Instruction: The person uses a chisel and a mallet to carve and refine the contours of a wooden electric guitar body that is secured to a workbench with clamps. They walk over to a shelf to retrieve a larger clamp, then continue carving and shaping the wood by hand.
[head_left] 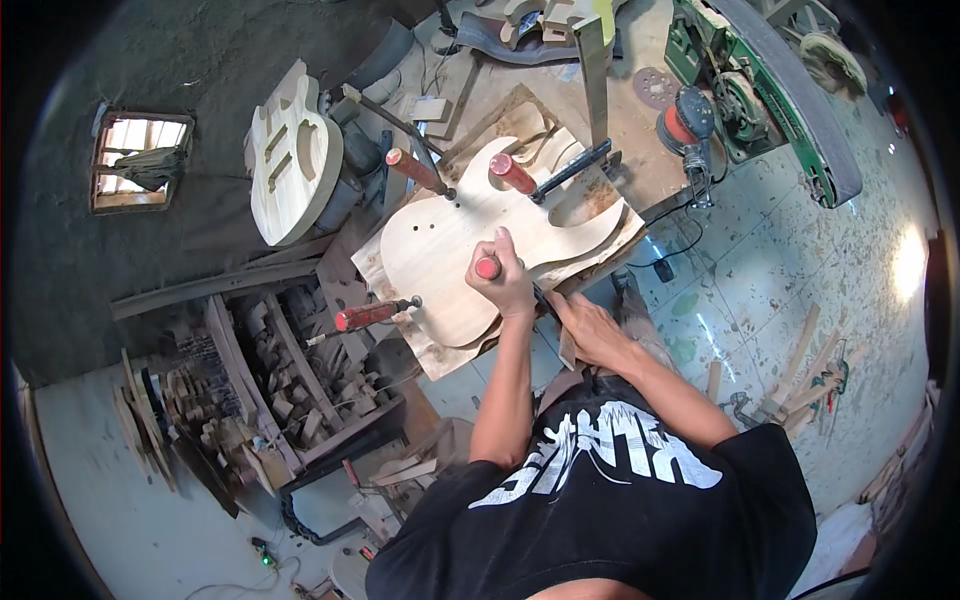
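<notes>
Left hand [503, 278] closed in a fist around a red clamp handle [487, 267], right at the near edge of a pale, unfinished guitar body [470, 235]. Right hand [588, 330] lower down, just beside the bench edge, fingers curled around a dark bar [545, 300] of the same clamp; grip only partly visible, fingertips hidden under the board. Guitar body flat on a rough plywood board [405, 330] atop the workbench [630, 130], horns pointing away, a few small drilled holes in its face.

Three more red-handled clamps around it: one [372, 314] at the left near edge, one [415, 170] at the far left, one [513, 173] at the far side with a long dark bar running off to the right. Jaws of all of them hard to make out, hidden below or behind the wood.

Second guitar body [290, 155] with routed cavities leaning upright at the left, lower part hidden by clutter. Orange sander [688, 122] on the bench's right end, green machine [760, 90] beyond it, cut off by the dark fisheye rim. Crate of wood offcuts [270, 370] below left, contents a blur of small pieces. Scrap sticks [810, 370] on the paint-spattered floor.
</notes>
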